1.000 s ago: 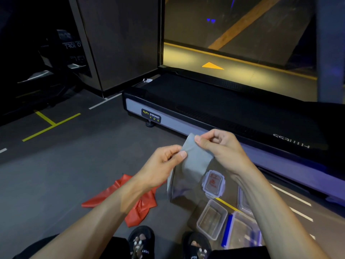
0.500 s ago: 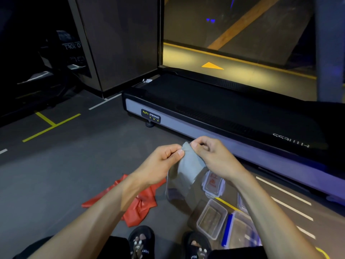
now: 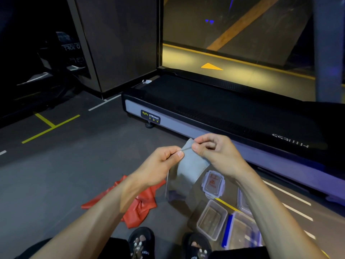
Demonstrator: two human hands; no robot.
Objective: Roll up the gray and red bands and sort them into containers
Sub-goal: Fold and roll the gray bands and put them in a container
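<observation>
Head view. I see the left hand (image 3: 160, 161) and the right hand (image 3: 216, 152) raised above the floor (image 3: 56, 174), each pinching the top edge of the gray band (image 3: 190, 165) between thumb and forefinger; the band hangs down between them. The red band (image 3: 138, 204) lies crumpled on the floor, partly hidden by the left forearm. To the right, a lid (image 3: 212, 184) lies flat beside an open clear container (image 3: 211, 220). A second container (image 3: 242, 230) with a blue edge sits next to it. A treadmill (image 3: 224, 113) stands beyond.
</observation>
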